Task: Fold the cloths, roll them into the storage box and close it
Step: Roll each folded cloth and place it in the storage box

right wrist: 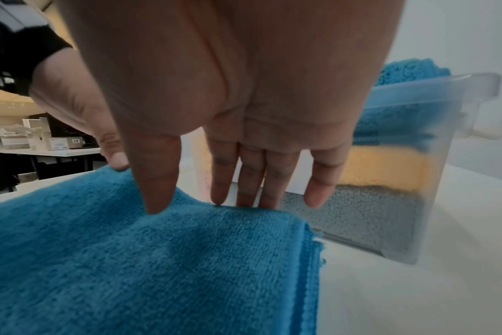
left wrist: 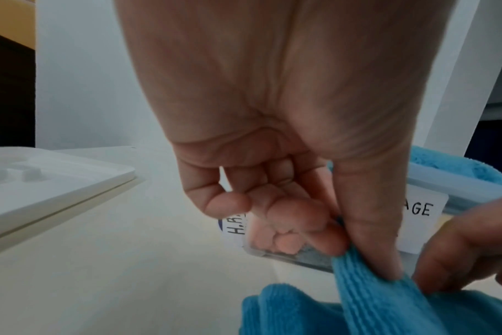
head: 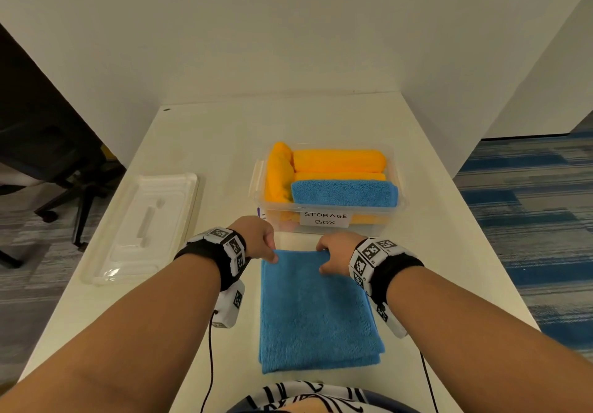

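Blue cloth lay folded on worktop | left hand pinched far corner | right hand fingers straight, pressing far edge | box open.

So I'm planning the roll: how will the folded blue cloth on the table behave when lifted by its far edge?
Probably floppy: the blue cloth already sags where the left hand pinches it. Likely light, being thin layered microfibre. Its nap looks grippy, so the right hand shouldn't slip, though the layers may slide apart.
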Action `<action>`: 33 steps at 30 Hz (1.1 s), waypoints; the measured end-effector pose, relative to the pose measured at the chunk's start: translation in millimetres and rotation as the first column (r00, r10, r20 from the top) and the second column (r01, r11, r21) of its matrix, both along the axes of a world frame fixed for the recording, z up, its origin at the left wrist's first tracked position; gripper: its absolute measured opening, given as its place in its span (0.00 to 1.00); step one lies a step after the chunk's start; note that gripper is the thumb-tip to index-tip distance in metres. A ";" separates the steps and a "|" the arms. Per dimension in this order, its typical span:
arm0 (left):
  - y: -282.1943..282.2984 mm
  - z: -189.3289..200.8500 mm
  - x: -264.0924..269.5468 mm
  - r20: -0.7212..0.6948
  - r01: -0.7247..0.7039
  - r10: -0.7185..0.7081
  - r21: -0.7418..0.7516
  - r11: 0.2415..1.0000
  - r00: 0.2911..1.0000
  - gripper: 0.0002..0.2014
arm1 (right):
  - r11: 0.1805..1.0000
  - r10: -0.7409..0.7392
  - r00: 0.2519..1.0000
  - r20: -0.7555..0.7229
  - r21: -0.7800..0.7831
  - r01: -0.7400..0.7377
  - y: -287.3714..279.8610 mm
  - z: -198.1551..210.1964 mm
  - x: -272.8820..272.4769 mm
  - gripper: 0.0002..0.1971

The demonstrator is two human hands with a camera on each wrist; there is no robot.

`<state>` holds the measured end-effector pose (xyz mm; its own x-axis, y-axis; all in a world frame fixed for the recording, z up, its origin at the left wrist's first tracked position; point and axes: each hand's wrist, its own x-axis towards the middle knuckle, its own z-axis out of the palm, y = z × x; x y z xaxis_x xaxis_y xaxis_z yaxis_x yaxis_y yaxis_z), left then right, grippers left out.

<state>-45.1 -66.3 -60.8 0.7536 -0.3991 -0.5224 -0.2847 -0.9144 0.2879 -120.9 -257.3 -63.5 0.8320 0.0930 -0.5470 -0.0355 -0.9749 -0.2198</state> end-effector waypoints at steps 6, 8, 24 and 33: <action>-3.5 7.4 -5.8 -0.050 -0.021 0.012 -0.181 0.983 0.999 0.16 | 0.999 0.022 1.000 0.008 0.031 -0.022 0.0 -1.1 -0.6 0.30; -3.3 11.2 -8.3 -0.082 -0.024 0.006 -0.221 0.975 0.997 0.16 | 0.998 0.021 0.999 0.026 0.065 -0.023 0.7 -1.9 -1.6 0.35; 3.8 10.3 -20.1 -0.303 -0.164 0.087 -0.241 0.957 0.949 0.19 | 0.993 0.108 0.969 0.221 0.029 -0.117 3.4 1.2 -5.5 0.07; 0.0 3.4 -35.3 -0.389 -0.103 0.047 -0.122 0.987 0.920 0.19 | 0.995 0.006 0.967 0.255 0.095 -0.031 -3.2 1.6 -8.3 0.16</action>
